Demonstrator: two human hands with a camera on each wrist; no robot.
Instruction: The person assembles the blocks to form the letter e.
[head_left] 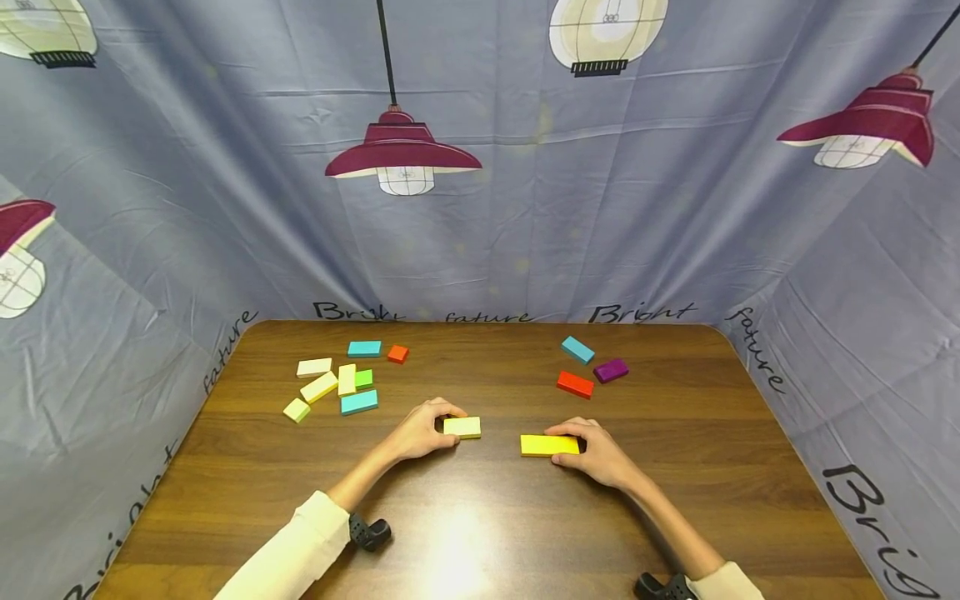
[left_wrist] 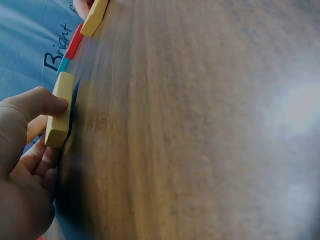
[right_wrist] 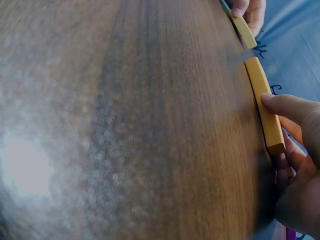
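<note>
The left hand (head_left: pixel 424 431) pinches a pale yellow block (head_left: pixel 462 427) between thumb and fingers, the thumb on the near long side and the fingers at the far side; the right hand (head_left: pixel 597 454) pinches a longer bright yellow block (head_left: pixel 540 445) in the same way, thumb near and fingers far, gripping it toward its right end; both blocks are over the middle of the brown wooden table (head_left: pixel 495 367), their free ends facing each other with a gap between; whether either block touches the wood or is held just above it, I cannot tell; beyond the left hand, to its left, lies a loose group of blocks: a cream block (head_left: pixel 314 367), a light yellow block (head_left: pixel 319 387) set aslant, a yellow-green block (head_left: pixel 297 410), an upright-pointing pale block (head_left: pixel 347 379) just beside a green block (head_left: pixel 363 379), a lower blue block (head_left: pixel 359 402), an upper blue block (head_left: pixel 364 349) and a small orange-red block (head_left: pixel 398 354); beyond the right hand lie a red block (head_left: pixel 575 384), a purple block (head_left: pixel 611 371) and a right-hand blue block (head_left: pixel 577 350), near one another; a grey-blue curtain (head_left: pixel 510 233) printed with lamps and lettering hangs behind.
</note>
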